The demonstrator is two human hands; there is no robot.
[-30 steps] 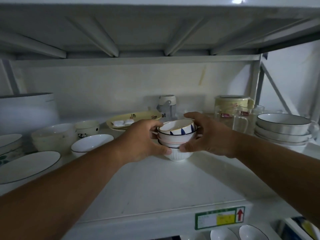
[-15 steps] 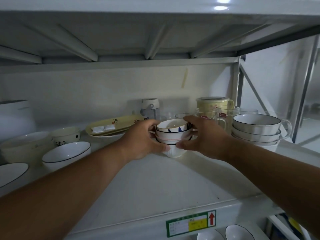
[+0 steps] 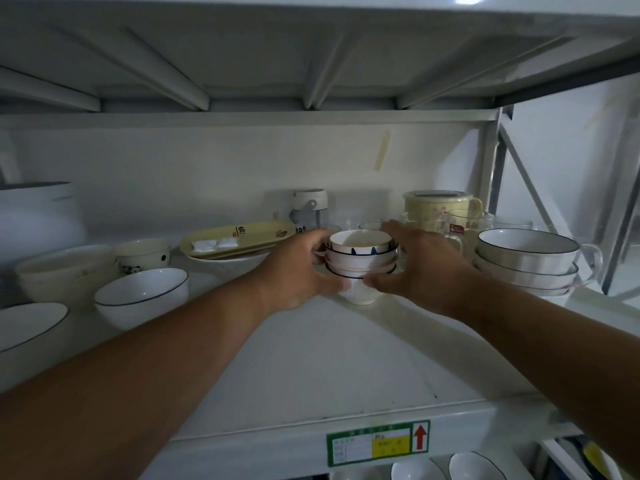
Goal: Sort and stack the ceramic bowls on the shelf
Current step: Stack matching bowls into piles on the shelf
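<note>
Gripping bowl stack (image 3: 361, 263), hands above arrow label (image 3: 378, 443).

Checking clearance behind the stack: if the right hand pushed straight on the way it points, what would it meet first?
The right hand grips the small bowl stack and points toward the back. Straight on, it would probably meet the clear glass cups behind the stack first, though depth is unclear.

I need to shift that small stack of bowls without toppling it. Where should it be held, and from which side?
Hold the stack of small bowls low, at the white bottom bowl, from both sides as the left hand and right hand do now. The upper bowls only nest loosely, so gripping them alone may leave the bottom one behind.
</note>
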